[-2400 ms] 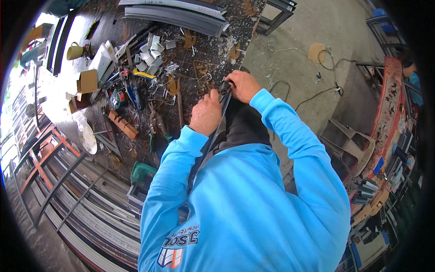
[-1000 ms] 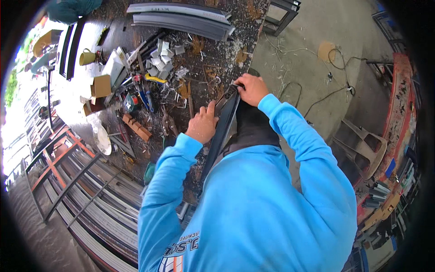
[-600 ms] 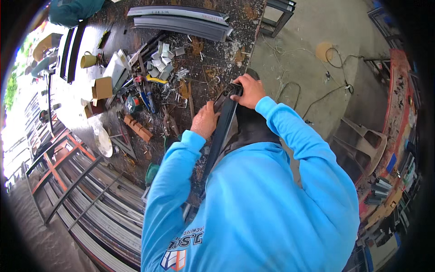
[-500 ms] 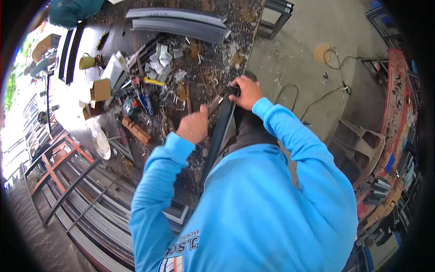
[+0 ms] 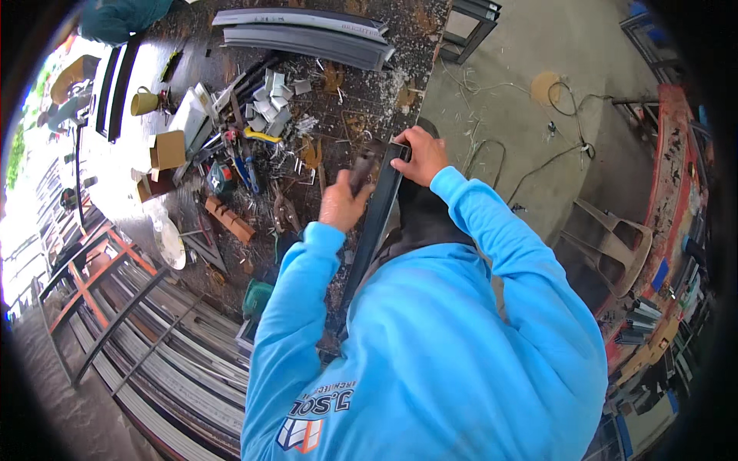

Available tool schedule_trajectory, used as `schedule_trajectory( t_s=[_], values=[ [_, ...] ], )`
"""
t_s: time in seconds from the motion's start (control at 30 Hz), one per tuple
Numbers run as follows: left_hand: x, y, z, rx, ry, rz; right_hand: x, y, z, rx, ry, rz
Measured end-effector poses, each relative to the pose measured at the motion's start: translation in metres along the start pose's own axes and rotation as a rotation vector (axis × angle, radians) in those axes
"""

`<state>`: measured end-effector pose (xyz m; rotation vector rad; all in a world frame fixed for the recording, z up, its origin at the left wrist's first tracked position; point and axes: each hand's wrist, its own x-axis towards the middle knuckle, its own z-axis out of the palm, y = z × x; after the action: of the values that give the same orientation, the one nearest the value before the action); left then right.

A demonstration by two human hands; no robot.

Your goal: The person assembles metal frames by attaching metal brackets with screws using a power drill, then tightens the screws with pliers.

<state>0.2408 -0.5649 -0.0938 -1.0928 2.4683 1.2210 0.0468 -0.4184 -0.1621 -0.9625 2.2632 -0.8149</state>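
A long dark grey metal profile (image 5: pixel 377 207) lies along the table's near right edge, beside my body. My right hand (image 5: pixel 423 157) is closed around the far end of the profile, thumb on its near side and fingers over the end. My left hand (image 5: pixel 344 201) grips a brown, motion-blurred tool that looks like a hammer (image 5: pixel 364 163). The tool is just left of the profile's end, with a narrow gap between them. Its exact shape is smeared.
The dark worktable (image 5: pixel 300 303) bears pliers (image 5: pixel 284 211), white offcuts (image 5: pixel 269 104), a brown block (image 5: pixel 229 220), a cardboard box (image 5: pixel 167 150) and a yellow mug (image 5: pixel 144 101). Long grey profiles (image 5: pixel 307 42) lie at the back. A chair (image 5: pixel 615 238) stands right; cables (image 5: pixel 538 173) trail on the floor.
My left hand has moved slightly right and forward, and the tool has swung back from the profile's end to a more upright angle. My right hand stays on the profile.
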Motion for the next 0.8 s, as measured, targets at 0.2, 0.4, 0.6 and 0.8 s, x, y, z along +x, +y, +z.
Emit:
schedule_trajectory(
  t_s=[0.2,0.4,0.6,0.8],
  values=[
    [-0.126,-0.007,-0.165,0.504,-0.311,-0.250,0.008,0.011,0.008,-0.018,0.103,-0.020],
    [-0.262,-0.048,-0.208,0.364,-0.171,-0.409,0.022,0.019,0.020,0.150,0.127,-0.075],
    [-0.228,-0.104,-0.035,0.114,0.264,-0.250,-0.007,0.017,0.007,0.000,0.168,-0.199],
    [-0.198,-0.133,0.036,0.095,0.591,-0.158,-0.015,0.015,0.005,0.124,0.017,0.001]
  ],
)
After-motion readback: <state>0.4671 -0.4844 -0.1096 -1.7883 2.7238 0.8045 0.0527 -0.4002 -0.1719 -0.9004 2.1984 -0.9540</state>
